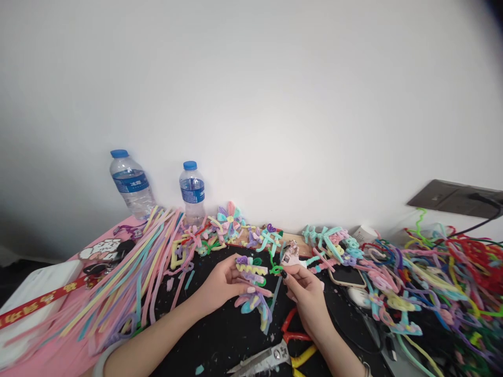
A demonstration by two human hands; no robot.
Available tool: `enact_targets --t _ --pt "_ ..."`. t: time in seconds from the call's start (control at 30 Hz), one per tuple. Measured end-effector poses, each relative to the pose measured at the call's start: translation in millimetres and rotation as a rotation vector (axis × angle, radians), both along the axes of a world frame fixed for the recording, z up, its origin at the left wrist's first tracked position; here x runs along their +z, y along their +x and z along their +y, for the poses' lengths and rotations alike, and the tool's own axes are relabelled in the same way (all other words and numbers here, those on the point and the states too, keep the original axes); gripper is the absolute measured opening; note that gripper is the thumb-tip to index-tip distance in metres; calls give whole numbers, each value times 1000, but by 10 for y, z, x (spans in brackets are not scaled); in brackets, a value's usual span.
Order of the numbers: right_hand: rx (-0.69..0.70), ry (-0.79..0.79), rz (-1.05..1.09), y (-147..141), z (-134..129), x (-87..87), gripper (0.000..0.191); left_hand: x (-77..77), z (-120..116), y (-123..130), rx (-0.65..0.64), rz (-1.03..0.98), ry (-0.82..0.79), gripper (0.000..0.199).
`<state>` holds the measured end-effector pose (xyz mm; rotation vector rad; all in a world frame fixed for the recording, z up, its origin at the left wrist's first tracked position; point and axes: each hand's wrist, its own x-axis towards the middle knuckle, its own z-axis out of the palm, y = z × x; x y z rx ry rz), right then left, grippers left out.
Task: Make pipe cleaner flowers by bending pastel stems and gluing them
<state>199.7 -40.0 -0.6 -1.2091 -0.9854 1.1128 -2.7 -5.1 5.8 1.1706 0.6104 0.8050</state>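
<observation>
My left hand grips a bunch of bent pipe-cleaner pieces, pastel yellow, purple, pink and blue, with a loose cluster hanging below it. My right hand pinches a green pipe-cleaner stem that joins the bunch, right beside the left hand. Both hands hover just above the black mat. Scissors with red and yellow handles lie on the mat below the right hand.
Two water bottles stand against the white wall. Straight pastel pipe cleaners fan over a pink surface at left. Finished flowers line the back. A tangled pile of pipe cleaners and a phone fill the right.
</observation>
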Motion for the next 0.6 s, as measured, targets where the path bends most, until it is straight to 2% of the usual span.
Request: enact_targets --t 0.27,0.6 --pt "135 -12 93 -80 -46 -5 19 67 -27 20 -89 -74 -28 38" --pt "165 -32 95 -111 -49 -8 18 56 -31 15 -76 -29 -16 36"
